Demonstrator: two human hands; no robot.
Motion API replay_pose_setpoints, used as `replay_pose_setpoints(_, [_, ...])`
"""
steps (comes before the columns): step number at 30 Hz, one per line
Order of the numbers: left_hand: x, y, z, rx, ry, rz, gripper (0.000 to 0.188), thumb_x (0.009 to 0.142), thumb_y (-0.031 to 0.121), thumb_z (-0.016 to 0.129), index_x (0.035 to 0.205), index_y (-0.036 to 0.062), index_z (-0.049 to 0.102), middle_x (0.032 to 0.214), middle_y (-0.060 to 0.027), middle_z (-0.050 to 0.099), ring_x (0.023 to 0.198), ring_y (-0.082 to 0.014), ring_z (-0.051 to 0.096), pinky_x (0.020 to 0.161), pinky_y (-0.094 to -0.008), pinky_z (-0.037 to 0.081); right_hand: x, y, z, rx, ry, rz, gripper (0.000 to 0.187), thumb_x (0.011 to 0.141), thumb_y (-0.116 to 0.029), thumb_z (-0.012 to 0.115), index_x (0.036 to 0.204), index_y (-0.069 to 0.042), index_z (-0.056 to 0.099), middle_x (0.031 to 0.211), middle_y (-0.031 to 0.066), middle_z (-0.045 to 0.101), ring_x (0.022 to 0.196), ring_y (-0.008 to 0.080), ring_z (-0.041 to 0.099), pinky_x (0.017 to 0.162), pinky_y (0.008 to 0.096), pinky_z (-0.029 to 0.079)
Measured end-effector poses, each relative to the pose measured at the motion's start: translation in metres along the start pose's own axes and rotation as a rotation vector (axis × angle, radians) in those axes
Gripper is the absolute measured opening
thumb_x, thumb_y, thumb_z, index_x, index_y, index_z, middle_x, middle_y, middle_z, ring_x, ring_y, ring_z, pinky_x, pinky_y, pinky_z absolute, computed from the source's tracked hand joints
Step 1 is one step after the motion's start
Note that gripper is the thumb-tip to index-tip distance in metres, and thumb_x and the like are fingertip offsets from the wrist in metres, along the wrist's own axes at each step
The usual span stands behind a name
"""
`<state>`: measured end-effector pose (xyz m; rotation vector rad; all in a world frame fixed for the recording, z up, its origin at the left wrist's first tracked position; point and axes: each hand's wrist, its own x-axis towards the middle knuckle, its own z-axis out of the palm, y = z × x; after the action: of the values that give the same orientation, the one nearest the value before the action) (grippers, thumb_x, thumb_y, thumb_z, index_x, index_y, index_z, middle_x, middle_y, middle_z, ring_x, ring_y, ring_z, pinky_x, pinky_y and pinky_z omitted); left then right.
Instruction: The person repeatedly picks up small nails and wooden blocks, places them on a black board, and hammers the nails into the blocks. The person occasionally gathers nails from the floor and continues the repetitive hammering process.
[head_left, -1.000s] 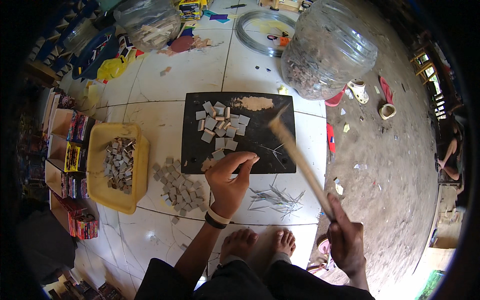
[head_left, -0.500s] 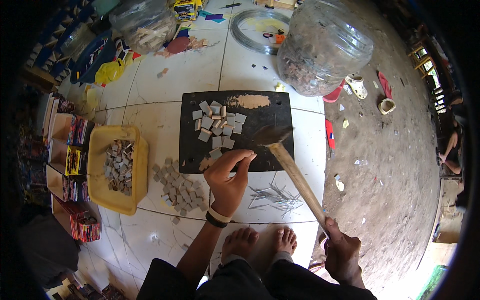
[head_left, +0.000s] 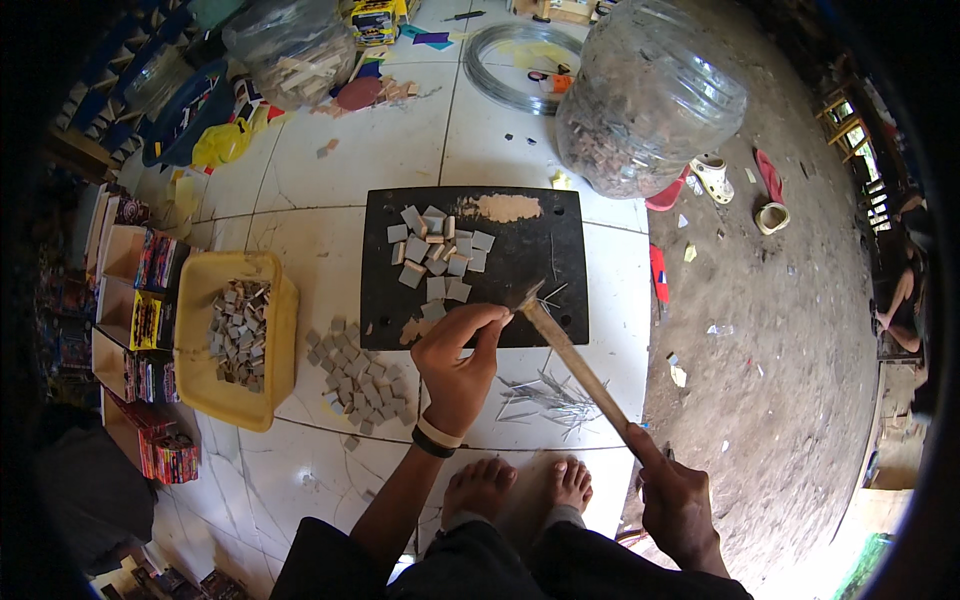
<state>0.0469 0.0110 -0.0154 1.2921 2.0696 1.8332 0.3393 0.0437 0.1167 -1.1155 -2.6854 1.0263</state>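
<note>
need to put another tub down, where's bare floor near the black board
Bare white tile lies behind the black board, between it and the wire coil, and left of that toward the yellow bag. Crowded: the board's left side by the yellow tray and loose squares; nails in front.

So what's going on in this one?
A person sits on a tiled floor hammering at a black board. The right hand holds a wooden-handled hammer, its head down at the board's near edge beside the left hand, which pinches something too small to tell. Small grey pieces lie on the board, more in a yellow tray.
</note>
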Motion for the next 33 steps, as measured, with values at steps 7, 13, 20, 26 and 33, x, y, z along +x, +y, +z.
replay_pose_setpoints(7, [-0.001, 0.000, 0.000, 0.029, 0.018, 0.014, 0.017, 0.088, -0.011, 0.080, 0.101, -0.0012, 0.079, 0.099, -0.0128, 0.082, 0.087, -0.0233, 0.080, 0.077, -0.0318, 0.063, -0.003, 0.007, 0.010, -0.052, 0.039, -0.061, 0.074, 0.091, 0.007, 0.073, 0.159, -0.015, 0.055, 0.069, 0.0116, 0.062, 0.054, 0.0251, 0.061, 0.051, 0.0423, 0.049])
replay_pose_setpoints(13, [-0.001, 0.002, -0.001, -0.008, -0.001, -0.016, 0.016, 0.088, -0.011, 0.079, 0.101, -0.0020, 0.078, 0.099, -0.0138, 0.081, 0.088, -0.0236, 0.080, 0.078, -0.0310, 0.063, -0.004, 0.005, 0.011, 0.001, 0.091, -0.073, 0.070, 0.090, 0.014, 0.063, 0.156, -0.009, 0.057, 0.074, 0.0196, 0.067, 0.063, 0.0352, 0.070, 0.058, 0.0430, 0.055])
replay_pose_setpoints(20, [0.000, 0.002, -0.014, -0.025, 0.014, -0.055, 0.015, 0.089, -0.008, 0.081, 0.102, -0.0006, 0.080, 0.098, -0.0111, 0.082, 0.091, -0.0197, 0.079, 0.081, -0.0306, 0.062, 0.015, 0.011, 0.008, -0.012, 0.147, 0.039, 0.067, 0.095, 0.009, 0.065, 0.158, -0.013, 0.057, 0.076, 0.0173, 0.068, 0.061, 0.0318, 0.068, 0.057, 0.0418, 0.055])
replay_pose_setpoints(26, [0.019, -0.018, -0.176, 0.667, 0.421, -0.030, 0.020, 0.094, -0.004, 0.078, 0.113, 0.0009, 0.081, 0.107, -0.0087, 0.082, 0.093, -0.0192, 0.077, 0.084, -0.0326, 0.061, 0.085, 0.050, 0.034, -0.135, 0.394, -0.034, 0.065, 0.098, 0.007, 0.066, 0.159, -0.015, 0.057, 0.085, 0.0195, 0.071, 0.068, 0.0326, 0.070, 0.061, 0.0441, 0.058])
replay_pose_setpoints(33, [0.009, -0.027, -0.190, 0.708, 0.184, -0.098, 0.025, 0.092, -0.001, 0.079, 0.117, 0.0016, 0.079, 0.117, -0.0101, 0.081, 0.103, -0.0225, 0.076, 0.092, -0.0360, 0.059, 0.123, 0.043, 0.059, -0.049, 0.377, 0.057, 0.053, 0.098, 0.002, 0.069, 0.148, -0.012, 0.065, 0.108, 0.0169, 0.069, 0.091, 0.0348, 0.070, 0.079, 0.0467, 0.059])
